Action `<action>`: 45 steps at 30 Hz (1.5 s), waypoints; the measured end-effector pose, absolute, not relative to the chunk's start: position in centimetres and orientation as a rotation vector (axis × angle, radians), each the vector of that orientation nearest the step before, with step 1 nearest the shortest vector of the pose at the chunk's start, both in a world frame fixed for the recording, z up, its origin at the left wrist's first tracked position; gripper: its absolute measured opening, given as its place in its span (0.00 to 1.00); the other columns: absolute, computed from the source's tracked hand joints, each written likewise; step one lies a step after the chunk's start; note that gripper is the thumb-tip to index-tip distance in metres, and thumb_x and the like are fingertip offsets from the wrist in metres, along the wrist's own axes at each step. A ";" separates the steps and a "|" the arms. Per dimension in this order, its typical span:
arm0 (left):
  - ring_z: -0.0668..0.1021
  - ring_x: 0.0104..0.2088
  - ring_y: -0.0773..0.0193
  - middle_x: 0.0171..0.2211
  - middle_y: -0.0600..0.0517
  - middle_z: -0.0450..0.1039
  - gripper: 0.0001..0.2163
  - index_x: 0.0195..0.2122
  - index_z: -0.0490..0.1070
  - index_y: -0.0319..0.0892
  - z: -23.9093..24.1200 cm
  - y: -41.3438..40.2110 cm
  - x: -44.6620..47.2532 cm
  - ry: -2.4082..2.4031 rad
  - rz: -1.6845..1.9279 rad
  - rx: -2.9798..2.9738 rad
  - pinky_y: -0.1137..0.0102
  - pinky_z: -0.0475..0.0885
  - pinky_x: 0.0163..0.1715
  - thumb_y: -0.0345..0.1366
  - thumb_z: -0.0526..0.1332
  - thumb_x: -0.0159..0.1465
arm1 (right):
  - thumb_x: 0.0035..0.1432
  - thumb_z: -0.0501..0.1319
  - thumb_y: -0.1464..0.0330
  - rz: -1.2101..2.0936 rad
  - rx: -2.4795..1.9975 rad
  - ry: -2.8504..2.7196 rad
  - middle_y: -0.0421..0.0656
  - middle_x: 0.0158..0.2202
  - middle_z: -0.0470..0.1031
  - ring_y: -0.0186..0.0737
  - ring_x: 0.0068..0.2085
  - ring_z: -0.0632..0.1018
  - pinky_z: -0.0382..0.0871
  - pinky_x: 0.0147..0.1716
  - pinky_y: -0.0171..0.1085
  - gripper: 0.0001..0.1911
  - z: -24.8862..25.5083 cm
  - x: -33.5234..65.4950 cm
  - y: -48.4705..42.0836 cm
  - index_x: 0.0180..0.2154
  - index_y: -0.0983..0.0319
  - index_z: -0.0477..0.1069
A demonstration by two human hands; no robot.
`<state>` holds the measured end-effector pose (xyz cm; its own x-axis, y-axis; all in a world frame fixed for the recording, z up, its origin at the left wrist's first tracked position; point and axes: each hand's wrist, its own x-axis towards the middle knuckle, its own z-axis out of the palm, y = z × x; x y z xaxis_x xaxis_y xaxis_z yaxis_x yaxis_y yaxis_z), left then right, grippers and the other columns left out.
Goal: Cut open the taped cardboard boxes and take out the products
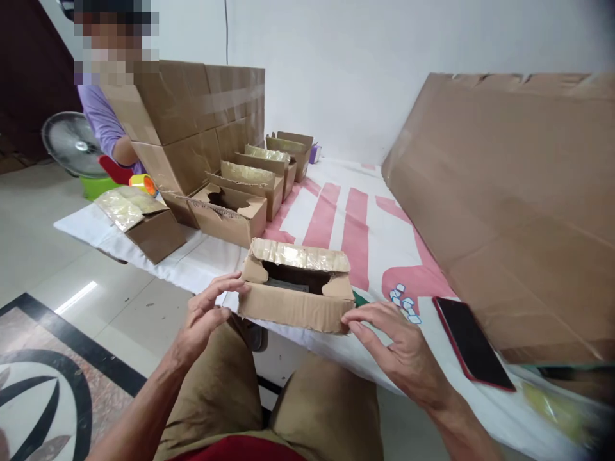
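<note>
A small cardboard box (pixel 298 307) sits at the near edge of the cloth-covered table, right in front of me. Its taped top flap stands raised at the back, and the side flaps fold inward around a dark opening where something greyish shows. At the box's left end, my left hand (pixel 204 314) has its fingers stretched out, the fingertips at the corner. My right hand (pixel 384 333) is by the right end, with fingers extended and loosely curved, the index fingertip at the front right corner. Neither hand grips the box.
Several similar opened boxes (pixel 230 211) stand in a row behind, beside a stack of larger cartons (pixel 187 115). A taped box (pixel 154 230) lies left. A phone (pixel 473 346) and a big cardboard sheet (pixel 519 211) are right. A person in a purple sleeve (pixel 100 115) is behind the stack.
</note>
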<state>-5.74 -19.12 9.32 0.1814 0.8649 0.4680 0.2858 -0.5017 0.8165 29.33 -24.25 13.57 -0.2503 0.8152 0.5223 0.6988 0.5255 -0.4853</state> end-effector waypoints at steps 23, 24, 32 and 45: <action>0.78 0.58 0.52 0.46 0.47 0.83 0.18 0.51 0.77 0.46 8.5 -18.6 -2.1 1.048 1.362 2.468 0.53 0.75 0.62 0.20 0.62 0.64 | 0.75 0.52 0.64 -0.099 -1.439 -2.356 0.53 0.73 0.64 0.55 0.67 0.73 0.71 0.63 0.56 0.29 14.7 27.3 -16.4 0.73 0.57 0.58; 0.78 0.58 0.52 0.46 0.47 0.83 0.18 0.51 0.77 0.45 8.4 -18.6 -2.1 1.054 1.359 2.462 0.52 0.74 0.62 0.20 0.62 0.64 | 0.75 0.52 0.64 -0.120 -1.437 -2.384 0.54 0.73 0.65 0.56 0.67 0.73 0.71 0.63 0.56 0.29 14.6 27.3 -15.7 0.73 0.58 0.59; 0.80 0.56 0.52 0.44 0.48 0.84 0.18 0.50 0.78 0.47 8.8 -18.2 -1.2 1.108 1.429 2.346 0.51 0.78 0.59 0.20 0.61 0.64 | 0.67 0.57 0.67 -0.207 -1.419 -2.602 0.52 0.54 0.80 0.56 0.50 0.80 0.74 0.47 0.51 0.15 15.9 26.1 -11.9 0.51 0.60 0.76; 0.79 0.57 0.51 0.44 0.46 0.82 0.17 0.50 0.76 0.45 7.9 -17.5 -0.6 1.036 1.533 2.261 0.48 0.77 0.59 0.21 0.60 0.65 | 0.59 0.62 0.75 0.493 -1.366 -3.184 0.48 0.41 0.86 0.48 0.40 0.85 0.72 0.35 0.40 0.17 12.6 20.5 -8.3 0.50 0.61 0.78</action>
